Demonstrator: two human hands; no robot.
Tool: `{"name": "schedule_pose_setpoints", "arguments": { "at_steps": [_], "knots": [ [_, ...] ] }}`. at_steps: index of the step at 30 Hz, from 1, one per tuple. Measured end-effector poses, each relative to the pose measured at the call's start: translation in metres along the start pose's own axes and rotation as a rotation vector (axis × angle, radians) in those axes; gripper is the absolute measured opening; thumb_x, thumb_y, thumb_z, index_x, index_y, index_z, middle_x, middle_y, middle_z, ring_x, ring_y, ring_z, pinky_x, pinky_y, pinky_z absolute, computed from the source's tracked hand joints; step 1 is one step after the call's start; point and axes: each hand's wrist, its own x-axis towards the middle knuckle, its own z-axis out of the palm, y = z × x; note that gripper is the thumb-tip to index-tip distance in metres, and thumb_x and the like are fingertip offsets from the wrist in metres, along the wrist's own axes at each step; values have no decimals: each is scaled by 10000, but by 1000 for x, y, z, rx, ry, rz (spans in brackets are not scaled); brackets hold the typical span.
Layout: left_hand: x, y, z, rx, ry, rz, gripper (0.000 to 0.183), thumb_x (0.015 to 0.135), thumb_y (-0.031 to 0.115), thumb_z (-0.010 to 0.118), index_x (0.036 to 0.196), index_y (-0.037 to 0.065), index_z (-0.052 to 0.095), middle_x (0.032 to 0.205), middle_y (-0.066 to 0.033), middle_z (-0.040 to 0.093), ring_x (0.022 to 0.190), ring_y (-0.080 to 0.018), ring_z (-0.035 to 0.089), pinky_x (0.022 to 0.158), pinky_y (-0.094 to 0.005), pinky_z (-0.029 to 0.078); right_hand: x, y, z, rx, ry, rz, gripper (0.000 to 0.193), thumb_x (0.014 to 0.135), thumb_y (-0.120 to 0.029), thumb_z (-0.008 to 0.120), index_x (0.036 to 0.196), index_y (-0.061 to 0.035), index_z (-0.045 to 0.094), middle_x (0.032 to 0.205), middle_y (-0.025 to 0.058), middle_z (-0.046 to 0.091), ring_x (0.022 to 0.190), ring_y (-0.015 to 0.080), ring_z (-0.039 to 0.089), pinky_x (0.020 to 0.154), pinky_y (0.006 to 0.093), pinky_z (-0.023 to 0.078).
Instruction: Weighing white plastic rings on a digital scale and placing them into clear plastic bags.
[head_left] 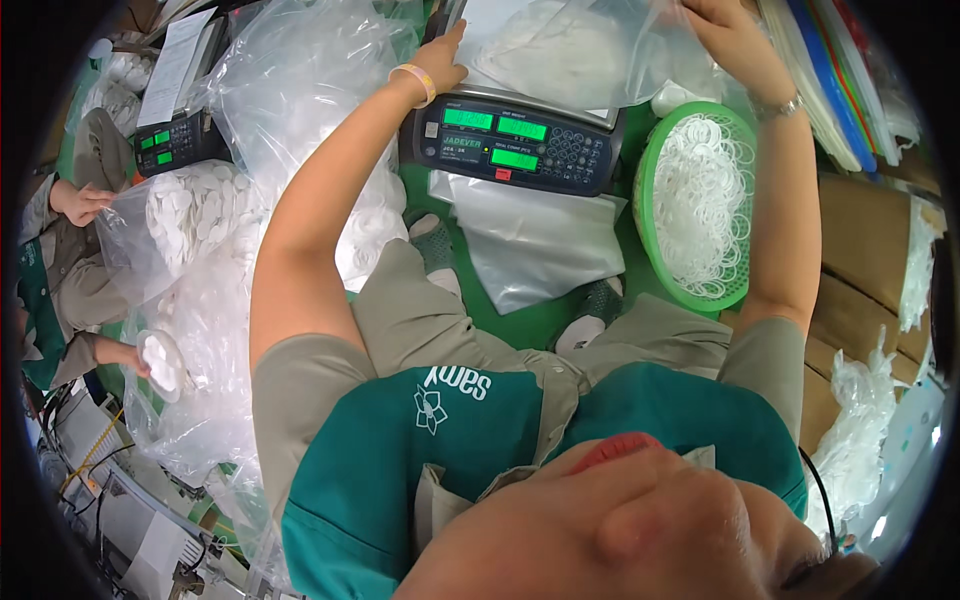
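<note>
A counting scale [515,145] with green-lit displays stands in front of me at the top of the view. On its pan lies a clear plastic bag [560,50] holding a heap of thin white parts. My left hand [440,65] rests at the pan's left edge, its index finger stretched out. At the top right, my right hand [722,35] closes on the open end of the bag; its fingertips are partly cut off by the frame. A green basket [650,235] full of white plastic rings stands below my right forearm.
Flat empty plastic bags [540,245] lie on the green floor below the scale. Large clear sacks of white discs [200,215] crowd the left. A co-worker's hand [82,203] holds a bag there, near a second scale [170,145]. Cardboard boxes [865,240] stand at right.
</note>
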Motion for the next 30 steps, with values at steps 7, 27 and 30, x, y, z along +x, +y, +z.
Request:
{"name": "schedule_pose_setpoints", "arguments": {
  "at_steps": [7, 27, 30],
  "knots": [
    [-11, -3, 8, -41, -21, -34, 720, 697, 201, 552, 1315, 38, 219, 1269, -221, 354, 1130, -336, 393, 960, -356, 306, -68, 12, -12, 253, 193, -60, 214, 870, -100, 458, 983, 44, 567, 955, 70, 589, 903, 119, 537, 814, 218, 393],
    [-20, 39, -15, 5, 39, 11, 781, 659, 82, 600, 1310, -24, 183, 1271, -253, 332, 1178, -346, 341, 968, -347, 308, -101, 70, -6, 460, 388, 74, 217, 871, -103, 462, 980, 51, 568, 974, 87, 598, 888, 145, 562, 811, 231, 422],
    [-30, 42, -15, -22, -82, 61, 870, 668, 188, 644, 1316, -41, 111, 1287, -285, 276, 1199, -362, 298, 993, -349, 270, -49, 35, 17, 468, 254, -2, 249, 867, -109, 442, 1037, 31, 558, 1023, 80, 585, 957, 149, 535, 862, 253, 391]
  ]
}}
